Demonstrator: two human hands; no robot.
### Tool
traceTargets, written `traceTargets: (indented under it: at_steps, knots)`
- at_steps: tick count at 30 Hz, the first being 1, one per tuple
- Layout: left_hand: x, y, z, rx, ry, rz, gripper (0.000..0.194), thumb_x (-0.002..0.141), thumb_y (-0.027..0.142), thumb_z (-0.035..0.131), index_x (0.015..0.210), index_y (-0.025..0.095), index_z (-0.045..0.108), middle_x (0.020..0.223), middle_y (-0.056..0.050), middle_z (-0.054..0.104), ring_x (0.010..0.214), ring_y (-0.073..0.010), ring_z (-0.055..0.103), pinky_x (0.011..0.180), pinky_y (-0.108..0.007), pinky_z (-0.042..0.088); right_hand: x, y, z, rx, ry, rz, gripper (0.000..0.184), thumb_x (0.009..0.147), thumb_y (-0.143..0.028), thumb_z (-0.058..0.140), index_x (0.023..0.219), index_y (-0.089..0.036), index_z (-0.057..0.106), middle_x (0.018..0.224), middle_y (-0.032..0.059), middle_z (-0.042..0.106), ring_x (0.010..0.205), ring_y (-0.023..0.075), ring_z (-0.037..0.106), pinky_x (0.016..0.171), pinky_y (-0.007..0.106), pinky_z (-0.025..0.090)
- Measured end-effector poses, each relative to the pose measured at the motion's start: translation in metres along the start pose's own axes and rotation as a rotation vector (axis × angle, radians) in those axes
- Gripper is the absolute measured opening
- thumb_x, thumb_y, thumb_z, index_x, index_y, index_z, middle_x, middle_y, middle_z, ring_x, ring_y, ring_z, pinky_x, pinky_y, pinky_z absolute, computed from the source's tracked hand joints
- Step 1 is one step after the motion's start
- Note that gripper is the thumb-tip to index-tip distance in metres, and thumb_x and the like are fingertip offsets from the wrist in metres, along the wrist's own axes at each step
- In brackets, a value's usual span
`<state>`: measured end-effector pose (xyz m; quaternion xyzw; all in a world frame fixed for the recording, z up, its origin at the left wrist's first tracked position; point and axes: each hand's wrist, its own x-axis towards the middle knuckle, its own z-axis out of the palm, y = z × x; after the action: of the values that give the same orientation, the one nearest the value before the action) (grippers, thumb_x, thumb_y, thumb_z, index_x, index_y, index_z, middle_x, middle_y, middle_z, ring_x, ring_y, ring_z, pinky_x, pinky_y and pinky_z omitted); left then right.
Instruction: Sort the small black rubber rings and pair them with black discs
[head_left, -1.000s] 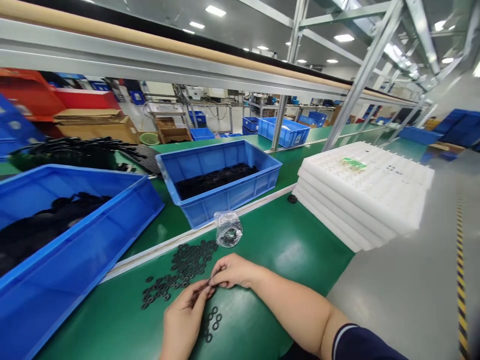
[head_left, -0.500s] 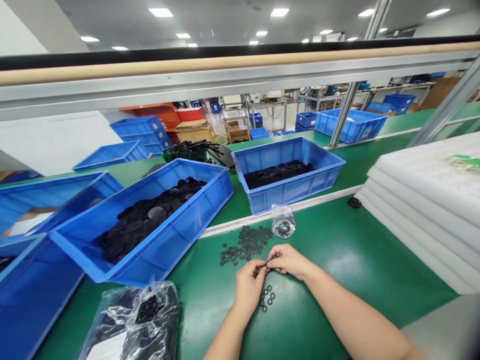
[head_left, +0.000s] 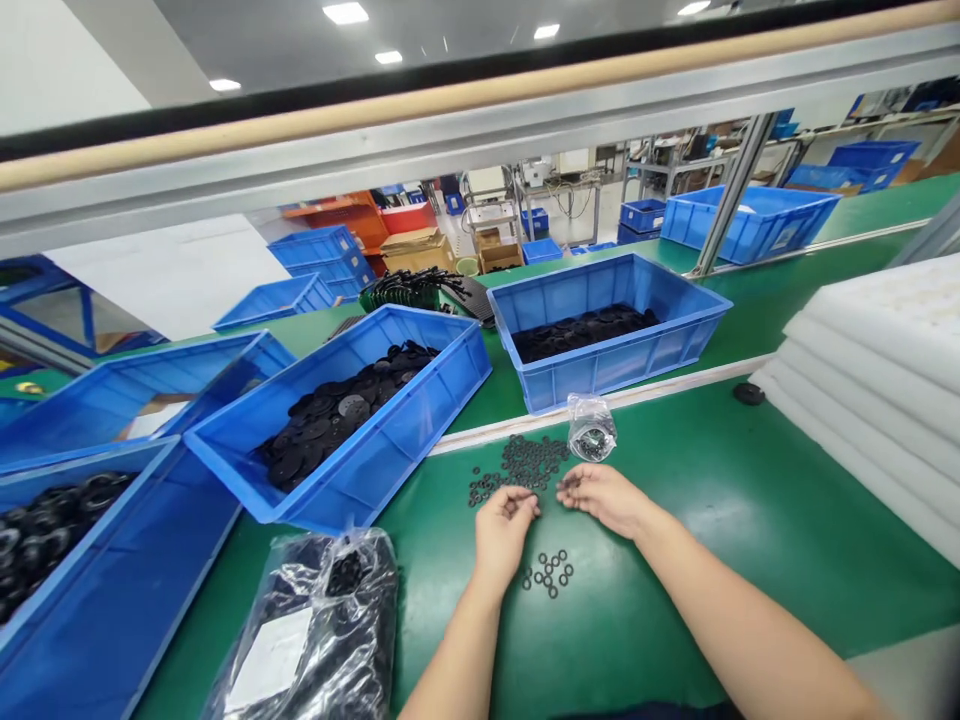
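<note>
Small black rubber rings lie in a loose pile [head_left: 521,465] on the green bench top, and my left hand [head_left: 506,530] rests at its near edge with the fingers curled. My right hand [head_left: 604,498] lies to the right of the pile, fingers loosely spread, and no ring shows in either hand. A smaller group of the same rings [head_left: 547,572] sits just below and between my hands. Beyond my right fingertips stands a clear plastic bag of rings [head_left: 591,428].
Blue plastic crates of black discs [head_left: 390,440] and black parts [head_left: 607,380] stand beyond and left of my hands. A black plastic bag [head_left: 315,640] lies near my left arm. White foam sheets [head_left: 862,370] are stacked on the right, with a metal rail overhead.
My hands have come apart from their pinch over the bench, the right one moving right towards the clear bag. The view has swung slightly, bringing more of the left crates into sight.
</note>
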<state>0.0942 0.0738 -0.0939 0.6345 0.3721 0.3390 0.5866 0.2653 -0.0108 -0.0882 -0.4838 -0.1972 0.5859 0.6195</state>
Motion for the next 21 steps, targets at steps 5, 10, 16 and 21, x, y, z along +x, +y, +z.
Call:
traceTargets:
  at_steps: [5, 10, 16, 21]
  knots:
    - [0.02, -0.002, -0.034, 0.204, 0.186, -0.036, 0.024, 0.07, 0.033, 0.064, 0.085, 0.014, 0.065, 0.068, -0.004, 0.067, 0.061, -0.0157, 0.063, 0.064, -0.029, 0.051, 0.006, -0.01, -0.013, 0.117, 0.03, 0.015, 0.014, 0.068, -0.005, 0.071, 0.079, -0.011, 0.064, 0.085, 0.0099, 0.071, 0.091, 0.0225, 0.071, 0.091, 0.034, 0.055]
    - [0.027, -0.005, -0.056, 0.575, 0.119, -0.075, 0.015, 0.07, 0.031, 0.061, 0.076, 0.018, 0.067, 0.066, -0.003, 0.068, 0.06, -0.0178, 0.063, 0.067, -0.03, 0.049, 0.008, -0.005, -0.015, 0.049, 0.061, 0.082, 0.014, 0.075, -0.005, 0.069, 0.087, -0.009, 0.062, 0.081, 0.0115, 0.071, 0.081, 0.0222, 0.073, 0.077, 0.029, 0.06]
    - [0.025, -0.006, -0.059, 0.788, 0.142, -0.017, 0.013, 0.071, 0.033, 0.06, 0.072, 0.02, 0.065, 0.068, -0.005, 0.068, 0.067, -0.0213, 0.063, 0.07, -0.032, 0.046, 0.006, -0.005, -0.013, -0.09, 0.067, 0.083, 0.021, 0.075, -0.011, 0.073, 0.092, -0.008, 0.062, 0.074, 0.0104, 0.071, 0.067, 0.0204, 0.073, 0.059, 0.025, 0.061]
    - [0.025, -0.005, -0.065, 0.796, 0.157, -0.051, 0.017, 0.076, 0.033, 0.055, 0.076, 0.019, 0.066, 0.067, -0.006, 0.068, 0.066, -0.0221, 0.063, 0.068, -0.032, 0.046, 0.007, -0.005, -0.015, -0.042, 0.102, 0.041, 0.016, 0.072, -0.006, 0.073, 0.083, -0.009, 0.062, 0.081, 0.0118, 0.071, 0.079, 0.0211, 0.073, 0.073, 0.028, 0.061]
